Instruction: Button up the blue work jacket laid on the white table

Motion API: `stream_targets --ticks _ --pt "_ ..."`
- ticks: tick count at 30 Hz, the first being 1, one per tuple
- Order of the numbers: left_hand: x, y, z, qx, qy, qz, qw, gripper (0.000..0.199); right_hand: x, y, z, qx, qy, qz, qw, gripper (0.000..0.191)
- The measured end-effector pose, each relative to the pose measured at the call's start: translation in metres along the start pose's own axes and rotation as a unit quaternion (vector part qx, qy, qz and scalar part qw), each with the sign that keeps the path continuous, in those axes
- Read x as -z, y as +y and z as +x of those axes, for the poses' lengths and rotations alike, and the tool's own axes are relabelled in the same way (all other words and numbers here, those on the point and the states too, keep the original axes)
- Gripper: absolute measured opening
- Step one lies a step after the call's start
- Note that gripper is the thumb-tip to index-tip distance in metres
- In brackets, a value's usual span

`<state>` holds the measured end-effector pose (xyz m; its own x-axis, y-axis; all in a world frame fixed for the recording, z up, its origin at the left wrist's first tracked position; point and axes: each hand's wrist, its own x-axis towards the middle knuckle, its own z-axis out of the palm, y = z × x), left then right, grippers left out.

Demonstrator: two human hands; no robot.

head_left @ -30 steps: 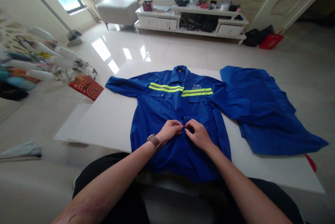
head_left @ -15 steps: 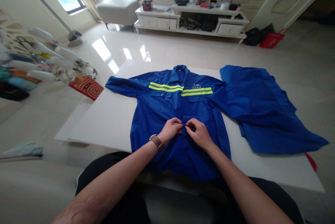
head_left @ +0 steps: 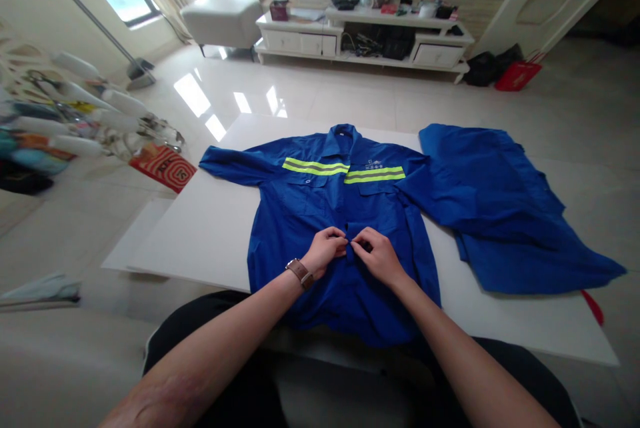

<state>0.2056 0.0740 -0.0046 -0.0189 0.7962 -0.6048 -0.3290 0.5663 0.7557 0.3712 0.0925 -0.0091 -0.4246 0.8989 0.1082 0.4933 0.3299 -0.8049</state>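
Observation:
A blue work jacket (head_left: 300, 261) with yellow-and-grey reflective strips across its chest lies front up on the white table (head_left: 200, 235), collar pointing away from me. My left hand (head_left: 326, 249), with a brown-strapped watch on its wrist, pinches the jacket's front placket at mid-height. Facing it, my right hand (head_left: 374, 251) pinches the same placket, its fingertips almost touching those of the left. Whether a button sits between the fingertips is hidden. Blue trousers or another folded blue garment (head_left: 510, 215) lies at the right, under the jacket's sleeve.
To the left stand white thread cones (head_left: 120, 121) on a machine, beside a red patterned box (head_left: 164, 167). Across the shiny floor are a white TV cabinet (head_left: 295, 41), a pale ottoman (head_left: 220, 18) and a red bag (head_left: 520, 75).
Both hands stay at the placket, with their fingertips shifting only slightly. The jacket and the other blue garment lie as before; the view has moved a little.

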Motion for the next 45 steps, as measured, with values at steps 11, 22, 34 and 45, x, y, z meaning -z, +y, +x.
stream_targets --ticks 11,22,34,45 --pt "-0.001 -0.002 0.000 0.014 -0.010 -0.004 1.000 0.018 -0.001 -0.001 0.000 0.017 0.004 -0.032 0.999 0.012" --pt "-0.001 -0.004 0.000 -0.005 -0.004 0.029 1.000 0.013 -0.003 -0.002 0.000 0.001 0.004 -0.029 1.000 0.012" --pt "0.003 -0.014 0.008 -0.103 -0.033 0.154 0.982 0.021 -0.007 -0.003 -0.001 -0.039 0.029 -0.001 0.999 0.014" --pt "0.005 -0.010 0.004 -0.129 0.012 0.254 0.959 0.015 -0.006 -0.006 -0.002 -0.017 0.062 -0.010 0.998 0.015"
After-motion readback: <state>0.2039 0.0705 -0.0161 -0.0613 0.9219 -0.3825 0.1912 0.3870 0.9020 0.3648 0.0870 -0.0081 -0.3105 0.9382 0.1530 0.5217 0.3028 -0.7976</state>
